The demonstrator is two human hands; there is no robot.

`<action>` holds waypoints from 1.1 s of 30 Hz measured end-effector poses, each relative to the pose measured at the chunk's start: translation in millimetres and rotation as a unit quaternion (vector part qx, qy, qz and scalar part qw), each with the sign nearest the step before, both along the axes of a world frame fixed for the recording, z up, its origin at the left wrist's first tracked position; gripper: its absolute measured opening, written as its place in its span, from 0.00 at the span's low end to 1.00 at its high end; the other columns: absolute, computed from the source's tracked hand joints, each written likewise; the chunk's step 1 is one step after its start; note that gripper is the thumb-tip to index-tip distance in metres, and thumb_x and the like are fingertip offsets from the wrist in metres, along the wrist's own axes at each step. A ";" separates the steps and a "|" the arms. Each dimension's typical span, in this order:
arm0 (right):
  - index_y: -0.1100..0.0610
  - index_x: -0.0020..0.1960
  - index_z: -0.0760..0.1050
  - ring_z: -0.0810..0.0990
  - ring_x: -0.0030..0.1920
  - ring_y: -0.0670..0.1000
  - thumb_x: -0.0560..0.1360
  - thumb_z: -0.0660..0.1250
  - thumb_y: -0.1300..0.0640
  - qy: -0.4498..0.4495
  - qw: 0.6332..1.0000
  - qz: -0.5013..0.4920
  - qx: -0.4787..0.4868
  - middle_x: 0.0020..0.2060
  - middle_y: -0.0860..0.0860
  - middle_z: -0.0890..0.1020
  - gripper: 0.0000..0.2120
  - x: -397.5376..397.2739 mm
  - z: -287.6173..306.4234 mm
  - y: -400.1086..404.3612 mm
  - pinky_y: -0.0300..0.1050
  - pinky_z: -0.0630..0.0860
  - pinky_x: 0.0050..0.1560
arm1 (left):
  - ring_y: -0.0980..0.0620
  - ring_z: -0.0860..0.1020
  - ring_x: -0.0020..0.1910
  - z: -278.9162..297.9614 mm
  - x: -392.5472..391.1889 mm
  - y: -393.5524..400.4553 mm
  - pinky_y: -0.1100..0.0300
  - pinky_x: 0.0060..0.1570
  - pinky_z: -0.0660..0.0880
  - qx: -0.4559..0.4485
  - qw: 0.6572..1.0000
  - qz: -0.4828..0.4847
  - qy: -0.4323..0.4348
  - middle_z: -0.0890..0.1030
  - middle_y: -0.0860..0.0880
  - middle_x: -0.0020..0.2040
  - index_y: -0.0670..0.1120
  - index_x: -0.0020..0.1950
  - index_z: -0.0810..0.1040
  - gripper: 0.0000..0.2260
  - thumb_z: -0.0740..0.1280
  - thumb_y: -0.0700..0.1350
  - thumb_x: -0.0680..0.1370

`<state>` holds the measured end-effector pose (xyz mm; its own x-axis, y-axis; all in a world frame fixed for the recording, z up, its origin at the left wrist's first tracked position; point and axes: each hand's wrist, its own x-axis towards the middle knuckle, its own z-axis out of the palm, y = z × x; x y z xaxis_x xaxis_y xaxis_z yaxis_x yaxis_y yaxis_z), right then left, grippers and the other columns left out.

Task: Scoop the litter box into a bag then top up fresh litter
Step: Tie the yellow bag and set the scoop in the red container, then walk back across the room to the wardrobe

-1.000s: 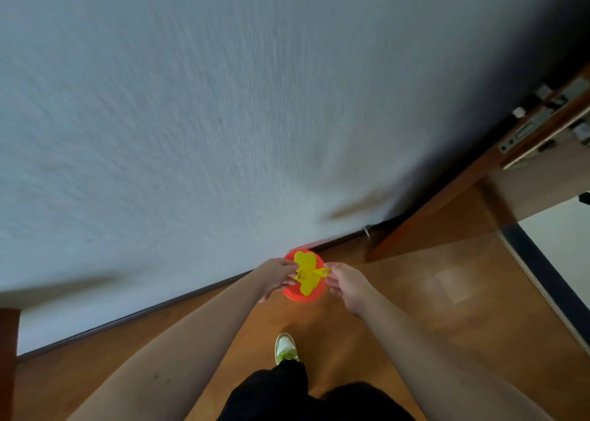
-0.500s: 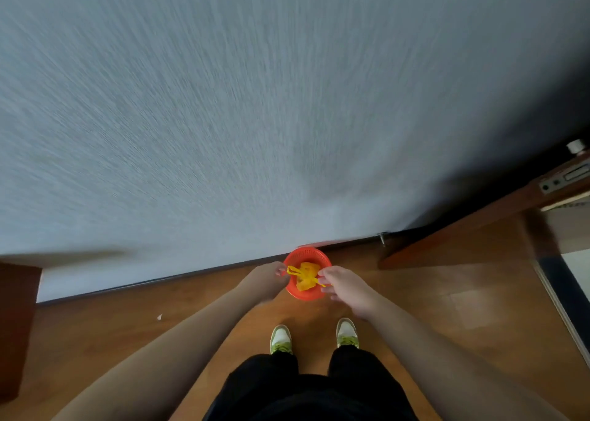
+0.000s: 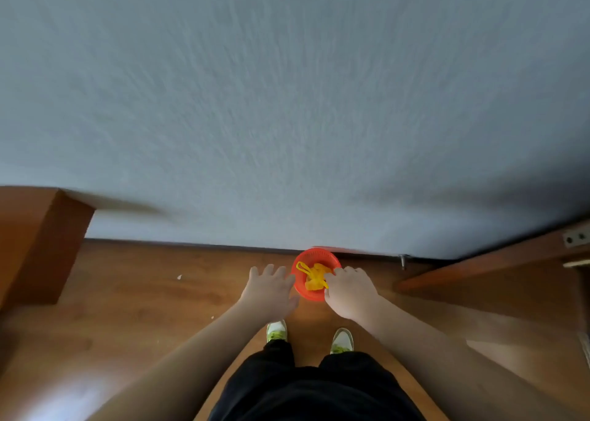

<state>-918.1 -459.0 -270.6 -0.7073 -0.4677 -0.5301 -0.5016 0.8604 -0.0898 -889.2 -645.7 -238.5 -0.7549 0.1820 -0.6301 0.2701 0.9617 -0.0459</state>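
A round red plastic basket (image 3: 314,256) stands on the wooden floor against the wall, straight ahead of my feet. A crumpled yellow plastic bag (image 3: 313,277) lies inside it, one handle loop sticking up at the left. My left hand (image 3: 269,288) hovers just left of the basket, fingers spread, holding nothing. My right hand (image 3: 349,288) is over the basket's right side, its fingertips at the yellow bag; the hand hides whether the fingers pinch it. No litter box or scoop is in view.
A pale textured wall (image 3: 287,101) fills the upper view. A brown wooden cabinet (image 3: 35,245) stands at the left. An open wooden door (image 3: 479,267) with a door stop (image 3: 403,261) is at the right. My shoes (image 3: 341,341) stand on the wood floor.
The bag was held spread between both hands above the basket; now it lies crumpled inside it. My left hand has let go and opened. The view swung left and down.
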 end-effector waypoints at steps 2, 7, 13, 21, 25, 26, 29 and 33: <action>0.56 0.66 0.71 0.73 0.63 0.59 0.80 0.55 0.51 -0.013 0.999 0.033 0.009 0.63 0.57 0.75 0.18 0.7 0.3 -0.9 0.54 0.70 0.63 | 0.43 0.61 0.73 2.4 16.3 -4.1 0.39 0.68 0.59 -0.011 0.999 0.052 -0.006 0.65 0.46 0.74 0.50 0.74 0.63 0.26 0.47 0.61 0.80; 0.56 0.72 0.66 0.60 0.73 0.60 0.82 0.49 0.49 -0.053 0.992 0.111 0.013 0.73 0.58 0.64 0.22 6.7 6.7 -18.4 0.57 0.58 0.73 | 0.43 0.60 0.74 15.5 62.5 -18.2 0.37 0.70 0.56 -0.038 0.991 0.129 0.009 0.63 0.45 0.75 0.50 0.73 0.65 0.26 0.45 0.60 0.81; 0.55 0.72 0.66 0.64 0.71 0.59 0.81 0.51 0.47 -0.057 0.976 0.210 -0.001 0.70 0.56 0.68 0.22 30.0 23.5 -67.6 0.56 0.61 0.71 | 0.44 0.62 0.74 22.9 129.5 -29.8 0.40 0.70 0.59 -0.030 0.955 0.293 0.017 0.64 0.46 0.75 0.50 0.77 0.57 0.26 0.45 0.60 0.81; 0.53 0.73 0.64 0.68 0.69 0.58 0.81 0.50 0.44 -0.057 0.944 0.324 -0.010 0.69 0.54 0.71 0.23 84.7 36.1 -119.1 0.55 0.65 0.68 | 0.46 0.69 0.67 26.0 232.9 -28.0 0.47 0.63 0.66 -0.032 0.890 0.450 0.061 0.70 0.48 0.69 0.50 0.74 0.62 0.23 0.49 0.58 0.81; 0.52 0.75 0.61 0.67 0.70 0.55 0.82 0.50 0.45 -0.069 0.928 0.364 -0.047 0.71 0.53 0.69 0.24 128.7 43.1 -127.8 0.52 0.65 0.70 | 0.46 0.69 0.66 21.5 288.2 -18.5 0.47 0.63 0.66 -0.028 0.850 0.519 0.085 0.71 0.48 0.67 0.50 0.72 0.64 0.22 0.50 0.58 0.81; 0.52 0.75 0.61 0.67 0.71 0.54 0.82 0.50 0.45 -0.074 0.922 0.375 -0.058 0.72 0.52 0.69 0.24 142.0 44.5 -127.8 0.51 0.65 0.70 | 0.47 0.69 0.66 19.7 303.3 -14.6 0.47 0.64 0.66 -0.027 0.841 0.533 0.089 0.71 0.48 0.67 0.50 0.72 0.64 0.22 0.50 0.58 0.81; 0.52 0.76 0.60 0.67 0.71 0.53 0.82 0.50 0.46 -0.079 0.907 0.407 -0.074 0.72 0.51 0.69 0.24 183.5 45.4 -125.1 0.50 0.64 0.71 | 0.47 0.69 0.67 15.0 351.1 1.9 0.47 0.64 0.66 -0.024 0.812 0.574 0.101 0.71 0.48 0.68 0.50 0.73 0.64 0.23 0.50 0.58 0.81; 0.52 0.76 0.60 0.66 0.71 0.53 0.82 0.50 0.46 -0.075 0.895 0.433 -0.078 0.72 0.50 0.68 0.24 235.3 50.4 -122.3 0.50 0.63 0.71 | 0.46 0.66 0.69 11.8 412.5 32.9 0.45 0.66 0.64 -0.017 0.771 0.624 0.124 0.69 0.49 0.69 0.50 0.73 0.63 0.23 0.51 0.59 0.81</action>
